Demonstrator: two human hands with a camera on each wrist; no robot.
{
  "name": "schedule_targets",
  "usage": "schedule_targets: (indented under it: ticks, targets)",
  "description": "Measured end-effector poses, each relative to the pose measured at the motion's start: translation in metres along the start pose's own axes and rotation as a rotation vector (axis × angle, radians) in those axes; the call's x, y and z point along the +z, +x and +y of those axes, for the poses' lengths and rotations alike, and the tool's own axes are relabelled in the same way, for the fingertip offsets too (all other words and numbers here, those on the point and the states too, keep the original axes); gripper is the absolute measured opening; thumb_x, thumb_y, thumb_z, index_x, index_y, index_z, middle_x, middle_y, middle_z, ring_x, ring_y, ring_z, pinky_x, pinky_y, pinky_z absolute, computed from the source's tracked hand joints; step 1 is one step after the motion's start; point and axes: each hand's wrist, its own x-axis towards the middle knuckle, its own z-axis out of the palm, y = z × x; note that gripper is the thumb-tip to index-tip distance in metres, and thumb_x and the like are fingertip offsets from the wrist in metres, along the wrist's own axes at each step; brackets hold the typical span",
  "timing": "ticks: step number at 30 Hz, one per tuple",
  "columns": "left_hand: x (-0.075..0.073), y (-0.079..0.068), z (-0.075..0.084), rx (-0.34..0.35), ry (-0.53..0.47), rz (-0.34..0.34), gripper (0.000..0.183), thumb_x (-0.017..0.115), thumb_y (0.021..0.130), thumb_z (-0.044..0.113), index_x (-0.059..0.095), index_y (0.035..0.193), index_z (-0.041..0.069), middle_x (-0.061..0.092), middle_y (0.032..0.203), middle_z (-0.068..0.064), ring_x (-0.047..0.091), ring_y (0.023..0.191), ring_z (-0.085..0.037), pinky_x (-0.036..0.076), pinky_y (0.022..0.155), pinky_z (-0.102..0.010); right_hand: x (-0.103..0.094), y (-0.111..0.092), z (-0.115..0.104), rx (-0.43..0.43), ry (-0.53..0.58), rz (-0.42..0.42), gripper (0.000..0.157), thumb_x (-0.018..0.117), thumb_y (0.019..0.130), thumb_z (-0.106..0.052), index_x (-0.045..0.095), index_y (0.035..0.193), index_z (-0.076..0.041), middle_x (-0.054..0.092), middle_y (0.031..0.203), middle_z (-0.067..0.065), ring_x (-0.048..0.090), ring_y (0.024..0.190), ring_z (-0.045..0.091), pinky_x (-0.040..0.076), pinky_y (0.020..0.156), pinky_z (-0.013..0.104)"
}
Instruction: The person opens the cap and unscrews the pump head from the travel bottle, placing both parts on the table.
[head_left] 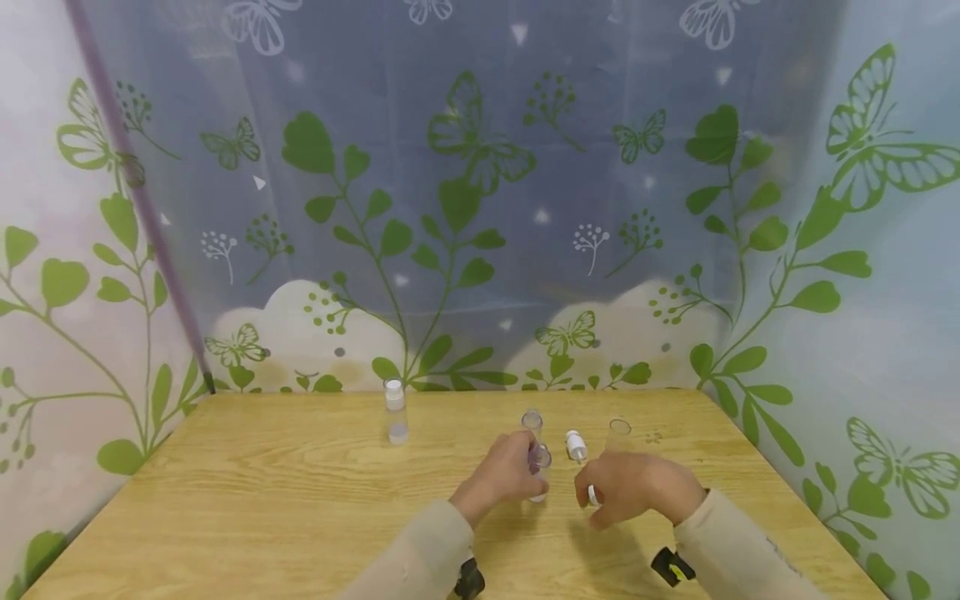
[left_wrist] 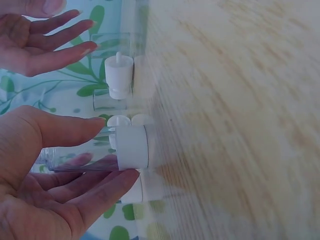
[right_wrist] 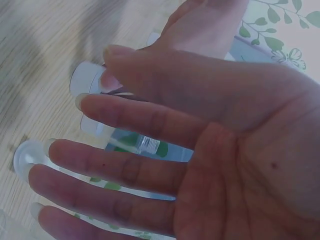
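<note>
My left hand [head_left: 506, 471] grips a clear bottle [left_wrist: 75, 156] between thumb and fingers. The bottle stands upright, its white end low at the tabletop and its round mouth on top. To the right, my right hand [head_left: 637, 483] hovers with fingers spread and nothing in its grasp, as the right wrist view shows. Close by its fingertips a white pump top [left_wrist: 119, 77] lies on its side, mostly covered by the hand in the head view. A second white pump top [head_left: 575, 446] lies farther back. Behind the held bottle stands another clear bottle [head_left: 532, 421].
A clear bottle with a white top [head_left: 396, 412] stands at the back left of the wooden table [head_left: 262, 500]. Beyond my right hand is a clear cylinder [head_left: 619, 429], partly hidden. Patterned curtains [head_left: 480, 250] enclose the table at back and sides.
</note>
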Motion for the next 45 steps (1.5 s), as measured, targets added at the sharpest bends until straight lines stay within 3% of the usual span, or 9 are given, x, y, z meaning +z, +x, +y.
schedule_targets:
  ticks: [11, 16, 22, 29, 38, 45]
  targets:
    - [-0.003, -0.003, -0.002, 0.003, 0.012, -0.022, 0.033, 0.090, 0.074, 0.009, 0.066, 0.093, -0.001, 0.063, 0.077, -0.004, 0.049, 0.064, -0.009, 0.043, 0.056, -0.022, 0.004, 0.001, -0.017, -0.041, 0.005, -0.048, 0.018, 0.077, 0.091, -0.016, 0.073, 0.108, -0.015, 0.070, 0.101, 0.003, 0.062, 0.085, 0.010, 0.053, 0.076, 0.030]
    - [-0.012, -0.012, -0.009, -0.010, 0.010, -0.026, 0.051, 0.091, 0.073, 0.012, 0.067, 0.114, -0.006, 0.073, 0.101, -0.015, 0.067, 0.087, -0.021, 0.057, 0.074, -0.032, 0.008, 0.002, -0.024, -0.058, 0.004, -0.058, 0.016, 0.076, 0.092, -0.018, 0.073, 0.108, -0.017, 0.071, 0.101, 0.001, 0.062, 0.084, 0.008, 0.053, 0.076, 0.029]
    - [-0.032, -0.028, -0.014, -0.036, -0.034, -0.036, 0.058, 0.087, 0.077, 0.012, 0.063, 0.126, -0.007, 0.072, 0.112, -0.019, 0.067, 0.103, -0.034, 0.059, 0.085, -0.046, 0.011, 0.004, -0.031, -0.070, 0.027, -0.067, 0.016, 0.074, 0.093, -0.017, 0.073, 0.108, -0.018, 0.072, 0.103, 0.003, 0.064, 0.085, 0.009, 0.054, 0.077, 0.029]
    - [-0.058, -0.043, -0.028, -0.026, -0.049, -0.010, 0.054, 0.085, 0.080, 0.011, 0.063, 0.126, -0.008, 0.071, 0.117, -0.023, 0.069, 0.110, -0.040, 0.058, 0.091, -0.051, 0.015, 0.006, -0.037, -0.077, 0.037, -0.055, 0.016, 0.076, 0.091, -0.017, 0.074, 0.107, -0.020, 0.072, 0.101, 0.000, 0.063, 0.083, 0.006, 0.053, 0.076, 0.027]
    - [-0.078, -0.057, -0.057, -0.006, -0.021, 0.041, 0.047, 0.084, 0.079, 0.009, 0.066, 0.118, -0.009, 0.071, 0.112, -0.021, 0.069, 0.102, -0.038, 0.058, 0.089, -0.051, 0.017, 0.008, -0.040, -0.089, 0.088, -0.049, 0.017, 0.075, 0.093, -0.017, 0.073, 0.109, -0.021, 0.071, 0.104, -0.001, 0.063, 0.084, 0.006, 0.053, 0.077, 0.028]
    - [-0.094, -0.064, -0.081, -0.070, 0.008, 0.120, 0.040, 0.087, 0.076, 0.009, 0.070, 0.110, -0.005, 0.072, 0.105, -0.016, 0.070, 0.096, -0.031, 0.059, 0.087, -0.047, 0.018, 0.009, -0.042, -0.122, 0.096, -0.033, 0.017, 0.075, 0.092, -0.016, 0.073, 0.109, -0.020, 0.071, 0.102, -0.001, 0.062, 0.085, 0.005, 0.053, 0.077, 0.027]
